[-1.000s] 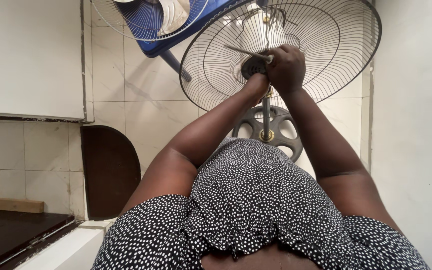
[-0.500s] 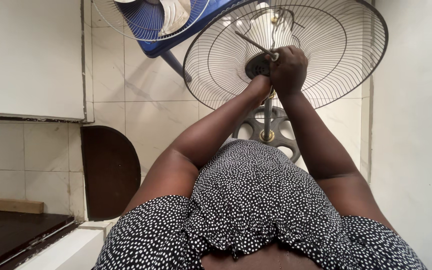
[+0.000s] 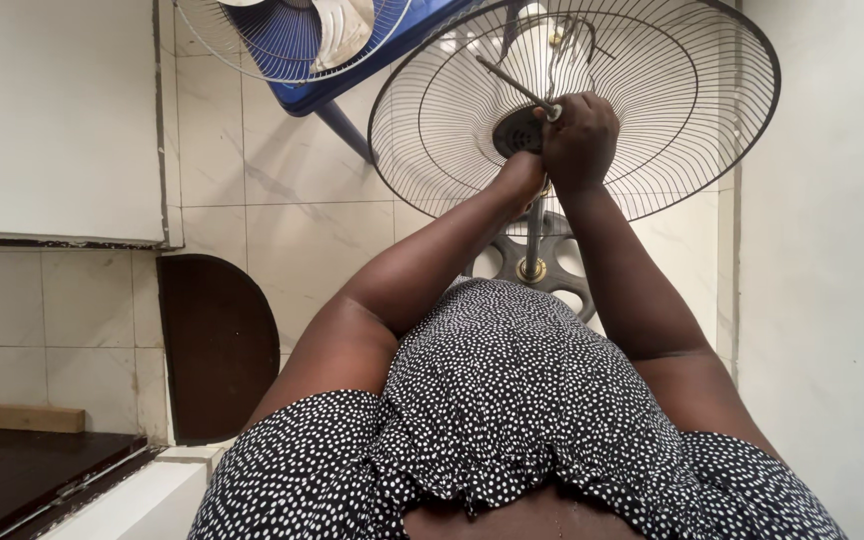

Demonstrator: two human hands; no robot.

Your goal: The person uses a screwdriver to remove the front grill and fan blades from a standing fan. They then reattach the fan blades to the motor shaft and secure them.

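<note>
At the grille (image 3: 672, 110) hub, right hand (image 3: 580, 140) clenches the shaft (image 3: 514, 86), left hand (image 3: 522, 172), grip unclear, steadies the hub; next move likely needs firm twisting.

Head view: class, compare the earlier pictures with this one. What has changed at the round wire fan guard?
The round wire fan guard tilted slightly, its rim swinging up and right. Both hands stayed clasped at its dark hub: right hand gripping the metal shaft, left hand beneath. The blue plastic chair stayed put.
</note>
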